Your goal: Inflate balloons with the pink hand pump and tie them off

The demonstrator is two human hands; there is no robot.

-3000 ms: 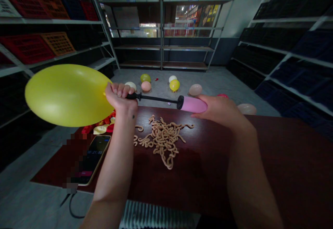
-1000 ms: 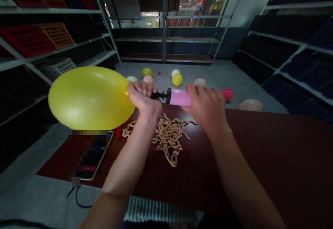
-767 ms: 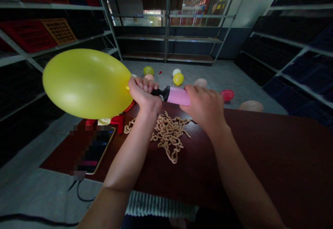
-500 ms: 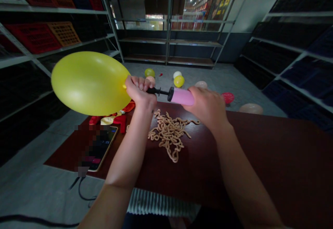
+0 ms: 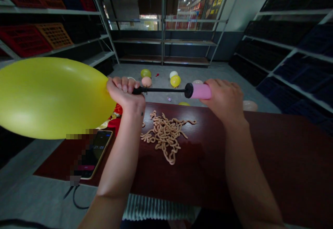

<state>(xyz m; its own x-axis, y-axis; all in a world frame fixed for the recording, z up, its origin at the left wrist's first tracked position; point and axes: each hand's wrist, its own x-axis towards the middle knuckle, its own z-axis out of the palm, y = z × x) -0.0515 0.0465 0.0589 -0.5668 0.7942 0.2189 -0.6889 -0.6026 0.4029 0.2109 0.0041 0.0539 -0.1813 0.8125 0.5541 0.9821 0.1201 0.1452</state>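
Note:
A large yellow balloon fills the left side, tapering toward my left hand. That hand is closed round the balloon's neck and the black end of a hand balloon pump. My right hand wraps round the pump's pink barrel. A long stretch of black rod shows between the two hands, so the pump is drawn out. The join of neck and nozzle is hidden by my left fingers. Below the pump, a tangle of tan twisted cord-like pieces lies on the dark red table.
On the table's left lie a phone with a cable and limp red and cream pieces, partly covered by my arm. Several balloons rest on the floor beyond. Metal shelving stands behind; crates fill the left racks.
My hands have moved apart, pulling much more of the pump's rod out. The yellow balloon has shifted left and looks bigger. The whole view has turned slightly.

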